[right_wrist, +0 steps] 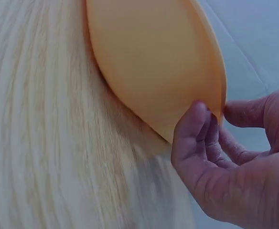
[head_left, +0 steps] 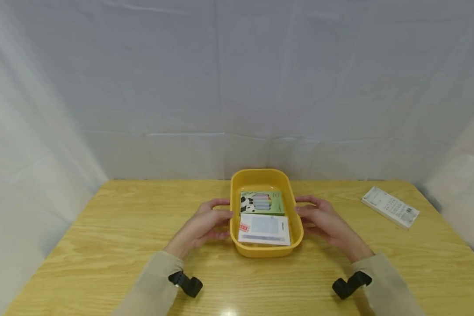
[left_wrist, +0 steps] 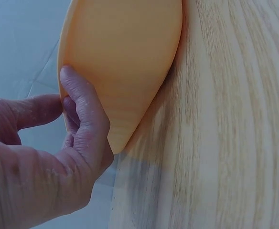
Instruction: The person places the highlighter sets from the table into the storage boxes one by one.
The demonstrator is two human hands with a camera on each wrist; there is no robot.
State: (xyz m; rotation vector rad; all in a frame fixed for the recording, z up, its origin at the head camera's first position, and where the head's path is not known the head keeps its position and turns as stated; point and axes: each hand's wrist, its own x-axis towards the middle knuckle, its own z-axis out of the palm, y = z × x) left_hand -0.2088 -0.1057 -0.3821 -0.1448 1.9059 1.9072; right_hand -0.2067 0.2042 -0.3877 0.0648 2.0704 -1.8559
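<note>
A yellow plastic basket (head_left: 266, 252) stands on the table in the head view, with a hand at each long side. My left hand (head_left: 206, 223) holds its left wall; in the left wrist view, curled fingers (left_wrist: 89, 105) lie against the outer wall near the rim. On the opposite wall my right hand (head_left: 323, 223) grips likewise, its fingertips (right_wrist: 195, 117) on the outer side in the right wrist view. Inside the basket lie a green box (head_left: 276, 203) with a panda and coloured sticks pictured on it, and a white box (head_left: 264, 228) with a red mark nearer me.
A white printed box (head_left: 391, 206) with a barcode lies at the back right of the wooden table (head_left: 142, 219). White sheeting (head_left: 181, 87) hangs behind the table's back edge and along both sides.
</note>
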